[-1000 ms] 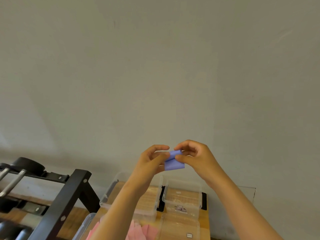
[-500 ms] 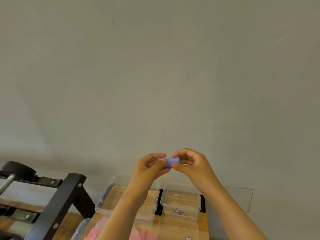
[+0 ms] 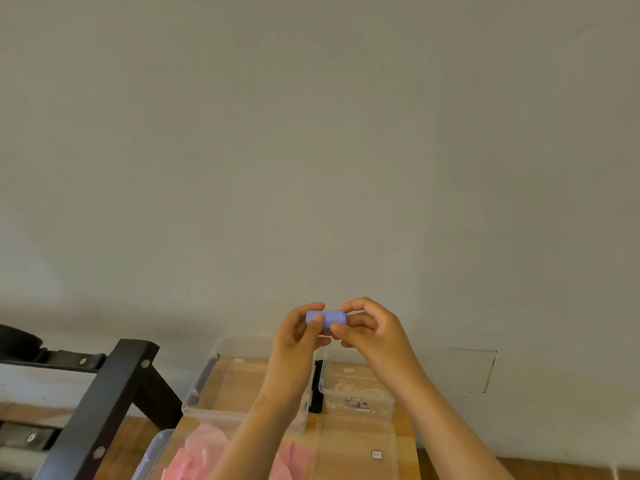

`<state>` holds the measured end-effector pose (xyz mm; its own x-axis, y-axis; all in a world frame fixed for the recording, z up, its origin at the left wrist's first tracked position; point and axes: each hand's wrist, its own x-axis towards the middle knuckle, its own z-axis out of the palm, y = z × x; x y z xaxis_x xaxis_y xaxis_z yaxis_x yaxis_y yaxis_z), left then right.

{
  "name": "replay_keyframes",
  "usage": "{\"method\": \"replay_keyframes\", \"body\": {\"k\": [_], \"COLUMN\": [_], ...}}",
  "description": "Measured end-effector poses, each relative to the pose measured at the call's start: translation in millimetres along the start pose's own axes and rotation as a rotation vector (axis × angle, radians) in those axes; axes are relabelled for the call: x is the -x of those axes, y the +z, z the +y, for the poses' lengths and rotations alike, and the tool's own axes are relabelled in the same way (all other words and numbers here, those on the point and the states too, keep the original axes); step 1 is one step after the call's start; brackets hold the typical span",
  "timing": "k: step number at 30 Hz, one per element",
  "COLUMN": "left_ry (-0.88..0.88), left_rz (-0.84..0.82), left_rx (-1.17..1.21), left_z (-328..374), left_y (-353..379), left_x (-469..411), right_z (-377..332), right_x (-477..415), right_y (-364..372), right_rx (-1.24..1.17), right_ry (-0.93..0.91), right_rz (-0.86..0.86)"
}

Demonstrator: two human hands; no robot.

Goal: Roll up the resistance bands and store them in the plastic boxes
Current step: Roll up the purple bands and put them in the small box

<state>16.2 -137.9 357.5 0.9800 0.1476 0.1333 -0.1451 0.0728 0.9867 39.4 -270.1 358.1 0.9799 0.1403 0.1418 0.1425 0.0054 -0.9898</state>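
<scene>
A purple resistance band (image 3: 330,318), rolled into a short tight cylinder, is held in the air between both hands. My left hand (image 3: 298,336) pinches its left end and my right hand (image 3: 369,330) grips its right end. Below them stand clear plastic boxes on a wooden table: a larger box (image 3: 207,386) on the left, a smaller box (image 3: 356,393) on the right, and a third box (image 3: 356,448) nearer to me. Pink resistance bands (image 3: 204,452) lie in a container at the bottom edge, partly hidden by my left forearm.
A black metal rack (image 3: 114,393) with weights stands at the left, close to the table. A plain grey wall fills most of the view. A black strip (image 3: 317,386) shows between the two far boxes.
The purple band went from a loosely folded flap to a tight small roll. Both hands have sunk lower in the view, closer to the boxes.
</scene>
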Motion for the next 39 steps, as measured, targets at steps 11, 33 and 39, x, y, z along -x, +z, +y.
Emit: {"method": "replay_keyframes", "body": {"k": [11, 33, 39], "left_ry": [0.055, -0.336, -0.47], "left_rz": [0.004, 0.036, 0.072], "left_rx": [-0.12, 0.062, 0.042], "left_z": [-29.0, -131.9, -187.2], "left_y": [1.3, 52.6, 41.2], "left_x": [-24.6, -128.8, -152.1], "right_z": [30.0, 145.1, 207.2], "right_x": [-17.5, -116.2, -136.8], "right_y": [16.8, -48.7, -43.1], "right_rx": [0.008, -0.134, -0.15], "right_ry": [-0.03, 0.117, 0.236], "right_rz": [0.245, 0.234, 0.207]}}
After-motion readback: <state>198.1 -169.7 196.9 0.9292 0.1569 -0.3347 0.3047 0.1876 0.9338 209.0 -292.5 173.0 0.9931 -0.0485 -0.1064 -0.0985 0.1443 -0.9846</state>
